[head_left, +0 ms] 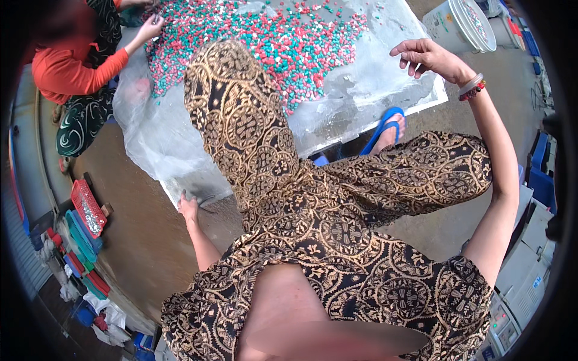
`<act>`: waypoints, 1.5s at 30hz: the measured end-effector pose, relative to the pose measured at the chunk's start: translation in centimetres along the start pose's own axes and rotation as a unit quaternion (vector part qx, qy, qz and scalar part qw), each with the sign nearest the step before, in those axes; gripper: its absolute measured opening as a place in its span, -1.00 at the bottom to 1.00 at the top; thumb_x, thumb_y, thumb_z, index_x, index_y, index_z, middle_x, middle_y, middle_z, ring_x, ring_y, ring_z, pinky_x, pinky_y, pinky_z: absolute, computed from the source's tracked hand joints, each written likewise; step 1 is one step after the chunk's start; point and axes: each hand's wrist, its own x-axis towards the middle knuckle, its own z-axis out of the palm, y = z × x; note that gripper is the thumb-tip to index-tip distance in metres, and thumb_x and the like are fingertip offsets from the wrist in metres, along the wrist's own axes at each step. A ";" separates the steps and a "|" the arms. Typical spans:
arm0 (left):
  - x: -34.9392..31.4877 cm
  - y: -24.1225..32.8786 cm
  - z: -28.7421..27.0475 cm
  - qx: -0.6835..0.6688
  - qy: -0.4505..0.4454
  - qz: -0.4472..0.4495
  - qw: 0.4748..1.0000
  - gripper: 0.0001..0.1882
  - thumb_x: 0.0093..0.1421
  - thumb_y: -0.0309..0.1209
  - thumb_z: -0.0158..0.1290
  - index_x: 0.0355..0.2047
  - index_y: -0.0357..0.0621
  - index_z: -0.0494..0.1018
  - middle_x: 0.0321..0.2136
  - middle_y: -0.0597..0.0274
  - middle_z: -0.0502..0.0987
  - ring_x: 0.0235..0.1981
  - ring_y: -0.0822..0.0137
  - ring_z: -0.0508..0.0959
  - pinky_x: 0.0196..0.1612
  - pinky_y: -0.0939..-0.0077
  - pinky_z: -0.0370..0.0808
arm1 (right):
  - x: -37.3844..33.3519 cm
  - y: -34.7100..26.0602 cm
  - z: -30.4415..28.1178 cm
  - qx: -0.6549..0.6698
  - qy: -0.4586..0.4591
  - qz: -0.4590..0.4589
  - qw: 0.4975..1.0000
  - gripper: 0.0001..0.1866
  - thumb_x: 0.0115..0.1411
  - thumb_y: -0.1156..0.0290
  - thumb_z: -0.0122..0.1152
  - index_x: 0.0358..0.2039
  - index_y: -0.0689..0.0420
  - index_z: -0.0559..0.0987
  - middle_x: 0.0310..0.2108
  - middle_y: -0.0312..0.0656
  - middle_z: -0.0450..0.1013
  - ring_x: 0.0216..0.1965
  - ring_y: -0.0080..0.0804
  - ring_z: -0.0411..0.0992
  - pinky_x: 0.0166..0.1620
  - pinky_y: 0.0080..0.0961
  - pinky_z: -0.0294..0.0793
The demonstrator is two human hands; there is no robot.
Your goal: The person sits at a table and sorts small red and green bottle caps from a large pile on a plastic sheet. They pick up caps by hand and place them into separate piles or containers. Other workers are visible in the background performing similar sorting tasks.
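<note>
My right hand (428, 58) is held out above the right side of a pale plastic sheet (355, 114), its fingers loosely apart and holding nothing. Low on the left, my left hand (188, 206) touches the near corner of the sheet with its fingers spread. Dark marks or shadows lie beside those fingers. Many small red, green and white pieces (295, 51) are spread over the far part of the sheet, and my raised knee in patterned trousers hides some of them.
A person in an orange top (78, 72) crouches at the far left, hands by the pieces. A white bucket (460, 25) stands at the far right. On the left are a red basket (88, 207) and stacked trays (84, 234). Grey machine cabinets (524, 259) line the right.
</note>
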 end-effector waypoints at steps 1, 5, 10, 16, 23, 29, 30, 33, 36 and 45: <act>0.4 2.1 -2.5 0.010 -0.009 0.005 1.000 -0.35 -0.02 -0.36 0.08 0.13 -0.15 0.23 -0.03 -0.23 0.33 0.05 -0.08 0.30 0.14 0.12 0.18 | 0.4 0.8 -0.1 -0.048 0.012 -0.032 0.998 -0.69 0.18 0.36 0.02 -0.07 0.14 0.48 -0.42 -0.30 0.43 -0.49 -0.62 0.39 -0.42 -0.67 0.44; -1.6 14.0 -15.5 -0.250 0.279 0.214 0.902 -0.66 0.16 -0.53 -0.05 -0.02 -0.28 0.38 -0.08 0.00 0.44 -0.02 0.18 0.42 0.06 0.36 0.32 | 1.1 4.3 -0.6 -0.211 0.029 -0.015 0.977 -0.63 0.09 0.43 0.00 -0.04 0.15 0.45 -0.37 -0.09 0.49 -0.42 -0.36 0.47 -0.32 -0.44 0.49; -9.6 29.9 -25.9 -0.463 0.231 0.401 0.756 -0.73 0.18 -0.50 -0.03 -0.10 -0.29 0.42 -0.17 0.13 0.49 -0.10 0.29 0.46 0.04 0.42 0.34 | 1.7 8.2 0.5 -0.388 0.023 -0.003 0.921 -0.38 0.06 0.47 0.11 0.17 -0.02 0.23 -0.11 0.13 0.42 -0.05 0.01 0.38 0.00 -0.22 0.37; -11.5 46.3 -5.8 0.102 -0.359 0.565 0.736 -0.63 0.11 -0.27 0.05 -0.08 -0.12 0.38 -0.17 -0.01 0.48 -0.09 0.07 0.47 -0.05 0.19 0.41 | 1.3 11.0 3.5 -0.395 -0.084 0.039 0.914 -0.39 0.06 0.44 0.15 0.16 -0.03 0.26 -0.17 0.06 0.46 -0.13 -0.02 0.44 -0.04 -0.24 0.43; -9.2 40.5 11.6 0.262 -0.124 0.739 0.608 -0.50 0.09 -0.37 -0.03 0.06 -0.16 0.20 0.02 -0.11 0.23 0.13 -0.07 0.17 0.05 0.03 0.25 | -2.2 12.3 7.2 -0.372 0.000 -0.031 0.928 -0.75 0.01 0.40 0.18 -0.31 0.26 0.48 -0.41 0.04 0.45 -0.27 -0.03 0.44 -0.17 -0.24 0.44; -1.5 46.8 8.5 0.169 -0.188 0.740 0.624 -0.75 0.03 -0.41 0.01 -0.26 -0.20 0.38 -0.36 -0.12 0.49 -0.28 0.00 0.53 -0.31 0.19 0.48 | 4.6 14.7 10.1 -0.382 -0.078 -0.110 0.914 -0.81 -0.04 0.46 0.19 -0.38 0.21 0.48 -0.43 -0.03 0.46 -0.26 -0.12 0.45 -0.18 -0.31 0.46; 0.3 48.4 7.1 0.140 -0.187 0.700 0.675 -0.76 0.02 -0.43 0.02 -0.27 -0.24 0.42 -0.42 -0.11 0.51 -0.30 0.00 0.54 -0.28 0.22 0.48 | 6.5 15.1 11.2 -0.394 -0.087 -0.137 0.905 -0.82 -0.04 0.47 0.18 -0.38 0.20 0.48 -0.44 -0.03 0.47 -0.25 -0.13 0.46 -0.19 -0.32 0.46; 5.2 49.9 2.2 0.040 -0.112 0.586 0.801 -0.72 0.02 -0.47 0.01 -0.22 -0.28 0.50 -0.46 -0.13 0.54 -0.32 0.04 0.57 -0.22 0.26 0.48 | 10.4 16.1 16.0 -0.424 -0.075 -0.156 0.889 -0.90 -0.01 0.49 0.12 -0.41 0.15 0.48 -0.45 -0.06 0.47 -0.24 -0.20 0.47 -0.23 -0.36 0.49; 6.9 49.4 -0.8 -0.010 -0.157 0.506 0.848 -0.65 0.03 -0.52 -0.06 -0.13 -0.19 0.49 -0.45 -0.08 0.56 -0.35 0.16 0.59 -0.18 0.31 0.47 | 11.5 17.7 19.5 -0.474 -0.030 -0.066 0.877 -0.72 0.05 0.58 -0.02 -0.18 0.17 0.43 -0.26 0.04 0.38 -0.20 -0.16 0.45 -0.25 -0.38 0.51; 10.9 56.4 -7.9 -0.407 0.075 0.509 0.754 -0.77 0.05 -0.49 -0.04 -0.29 -0.29 0.51 -0.47 0.11 0.56 -0.42 0.33 0.51 -0.30 0.39 0.45 | 10.9 20.2 15.8 -0.333 -0.074 -0.080 0.936 -0.66 0.01 0.62 -0.06 -0.13 0.20 0.41 -0.21 0.11 0.35 -0.16 0.01 0.38 -0.10 -0.24 0.40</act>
